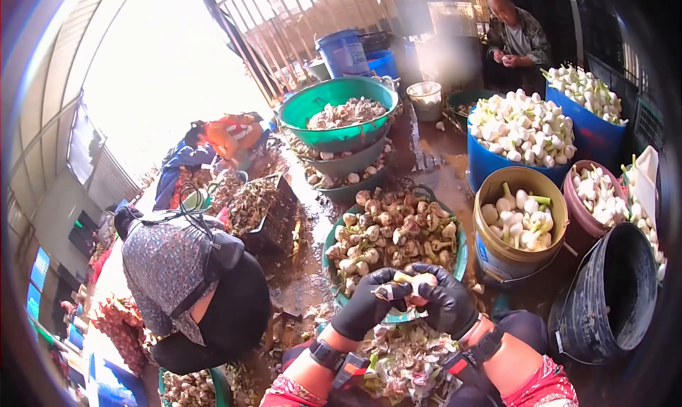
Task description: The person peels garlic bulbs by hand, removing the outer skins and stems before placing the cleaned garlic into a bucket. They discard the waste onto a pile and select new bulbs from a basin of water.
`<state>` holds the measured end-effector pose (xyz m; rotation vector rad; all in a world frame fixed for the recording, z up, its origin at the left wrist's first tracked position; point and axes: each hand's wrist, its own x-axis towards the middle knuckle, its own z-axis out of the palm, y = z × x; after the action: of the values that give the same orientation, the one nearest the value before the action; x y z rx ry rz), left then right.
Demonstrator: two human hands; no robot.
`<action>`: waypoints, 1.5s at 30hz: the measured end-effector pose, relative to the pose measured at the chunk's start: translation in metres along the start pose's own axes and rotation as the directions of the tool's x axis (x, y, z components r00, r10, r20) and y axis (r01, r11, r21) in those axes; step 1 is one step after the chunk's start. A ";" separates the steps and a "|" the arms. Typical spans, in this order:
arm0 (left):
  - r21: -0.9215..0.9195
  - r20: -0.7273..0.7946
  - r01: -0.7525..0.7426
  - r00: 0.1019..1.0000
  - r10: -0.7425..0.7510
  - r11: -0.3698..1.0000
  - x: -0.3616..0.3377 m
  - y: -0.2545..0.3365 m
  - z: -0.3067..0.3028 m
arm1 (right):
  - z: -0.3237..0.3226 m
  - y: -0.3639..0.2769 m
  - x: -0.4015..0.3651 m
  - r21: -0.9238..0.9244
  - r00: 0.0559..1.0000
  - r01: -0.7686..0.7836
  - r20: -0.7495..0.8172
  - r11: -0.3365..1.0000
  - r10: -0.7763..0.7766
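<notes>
Both my hands wear black gloves and meet over the near rim of a green tub (328, 254) heaped with unpeeled garlic bulbs (398, 229). Between them is a garlic bulb (424, 280), pale and partly peeled. My left hand (369, 304) pinches its stem side, where a strip of dry skin sticks out. Around the round end of the bulb curl the fingers of my right hand (449, 307). Below, loose garlic skins (408, 361) lie piled between my legs.
To the right stand a tan bucket (490, 258) with peeled garlic, a tilted black bucket (590, 315), a pink bucket (572, 194) and blue tubs (486, 162) of white bulbs. A person (192, 279) crouches at left. Stacked basins (312, 133) rise beyond. Another person (518, 41) sits far back.
</notes>
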<state>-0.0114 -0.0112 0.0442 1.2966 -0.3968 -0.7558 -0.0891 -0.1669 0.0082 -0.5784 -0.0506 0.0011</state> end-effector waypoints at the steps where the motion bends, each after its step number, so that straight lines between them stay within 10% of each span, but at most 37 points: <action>1: 0.002 -0.004 0.002 1.000 -0.002 1.000 0.004 -0.002 0.000 | -0.008 0.000 0.003 0.117 0.998 -0.044 -0.030 0.992 0.048; 3: 0.195 -0.016 -0.030 0.999 0.034 0.980 0.007 -0.009 0.006 | -0.058 0.013 0.012 0.171 0.982 -0.159 0.132 0.972 0.137; 5: 0.516 0.158 -0.427 0.899 0.408 0.743 0.020 -0.025 0.003 | -0.024 -0.017 0.012 0.323 0.935 -0.291 -0.102 0.900 0.339; 7: 0.715 0.176 -0.395 0.900 0.399 0.576 0.024 -0.036 -0.006 | -0.063 -0.004 0.021 0.522 0.845 -0.338 0.535 0.783 0.008; 11: 0.168 -0.019 -0.083 0.996 0.087 0.982 0.038 -0.038 0.006 | -0.037 -0.027 0.008 0.146 0.970 0.020 -0.242 0.989 0.017; 13: -0.102 -0.082 0.005 0.997 -0.014 0.995 0.046 -0.034 0.013 | -0.050 -0.020 0.016 -0.136 0.950 0.219 -0.197 0.966 -0.243; 17: -0.175 0.064 0.026 0.998 -0.016 0.984 0.060 -0.035 0.018 | -0.053 -0.032 0.009 -0.503 0.955 0.131 -0.167 0.855 -0.245; 20: 0.042 0.027 -0.003 1.000 0.002 0.999 0.059 -0.033 0.025 | -0.045 -0.033 0.004 -0.802 0.924 0.142 -0.104 0.581 -0.369; 23: -0.027 -0.014 0.059 0.998 -0.060 0.998 0.060 -0.042 0.025 | -0.054 -0.026 0.003 -0.762 0.913 0.140 -0.148 0.632 -0.380; 29: 0.508 0.084 -0.129 0.991 0.100 0.852 0.054 -0.036 0.026 | -0.075 -0.022 0.003 -0.321 0.966 -0.018 -0.251 0.947 -0.067; 32: 0.366 0.020 -0.103 0.994 0.103 0.925 0.051 -0.037 0.034 | -0.082 -0.022 0.003 0.033 0.982 -0.080 -0.168 0.996 0.085; 35: 0.068 -0.126 -0.022 0.992 0.030 0.997 0.053 -0.029 0.036 | -0.063 -0.024 -0.003 -0.357 0.944 0.237 -0.137 0.904 -0.302; 41: 0.112 -0.060 0.019 0.998 -0.013 0.993 0.050 -0.032 0.017 | -0.068 -0.031 0.003 -0.284 0.990 -0.017 -0.142 0.959 -0.024; 43: 0.320 0.001 -0.124 0.991 0.131 0.939 0.052 -0.040 0.011 | -0.061 -0.032 0.004 -0.861 0.983 0.018 -0.077 0.509 -0.165; 44: 0.502 0.096 -0.271 0.961 0.259 0.821 0.053 -0.044 0.010 | -0.057 -0.039 0.003 -0.988 0.938 0.140 0.151 -0.059 -0.313; 45: 0.500 0.098 -0.269 0.962 0.255 0.823 0.051 -0.042 0.016 | -0.058 -0.037 0.003 -0.989 0.938 0.135 0.147 -0.058 -0.314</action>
<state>0.0025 -0.0615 0.0003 1.6837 -0.8235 -0.4416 -0.0841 -0.2296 -0.0203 -2.1459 -0.0094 -0.4755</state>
